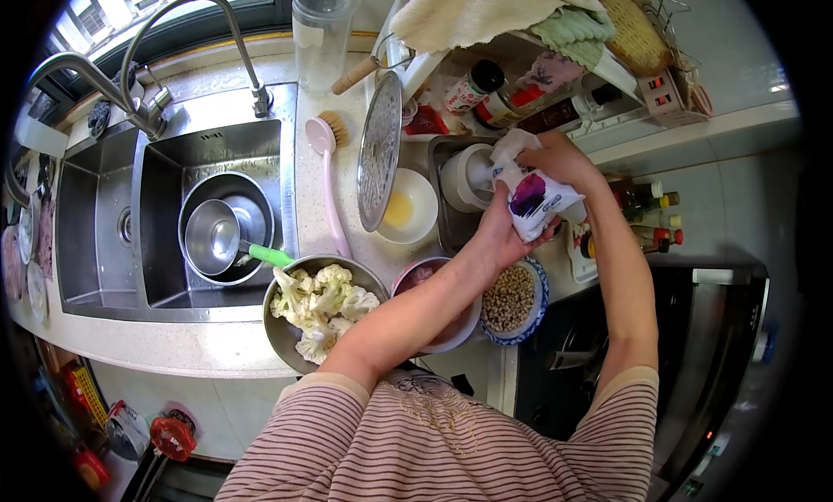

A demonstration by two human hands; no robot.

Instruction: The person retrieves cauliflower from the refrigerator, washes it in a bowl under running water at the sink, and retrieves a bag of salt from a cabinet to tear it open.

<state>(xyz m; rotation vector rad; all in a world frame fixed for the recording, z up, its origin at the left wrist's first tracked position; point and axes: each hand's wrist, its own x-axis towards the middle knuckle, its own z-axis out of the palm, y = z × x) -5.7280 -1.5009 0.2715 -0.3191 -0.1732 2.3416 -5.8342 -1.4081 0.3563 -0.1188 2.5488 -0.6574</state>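
Observation:
Both hands are closed around a white plastic bag (538, 198) with purple print, its upper end crumpled and tilted toward a white round tub (467, 177). My left hand (501, 229) grips the bag's lower side. My right hand (560, 162) clasps it near the top. The tub stands in a grey metal tray (442, 229), and something white shows inside it. Just below my hands sits a blue-and-white bowl (540, 315) of small pale grains. My left forearm partly covers a bowl of pinkish contents (423, 272).
A metal bowl (276, 333) holds cauliflower (323, 302). Beside it are a white bowl (421, 214) with yellow liquid, a mesh strainer lid (380, 150) and a pink brush (328, 181). The sink (160, 268) is at left, the stove (694, 354) at right, with bottles (646, 220) near it.

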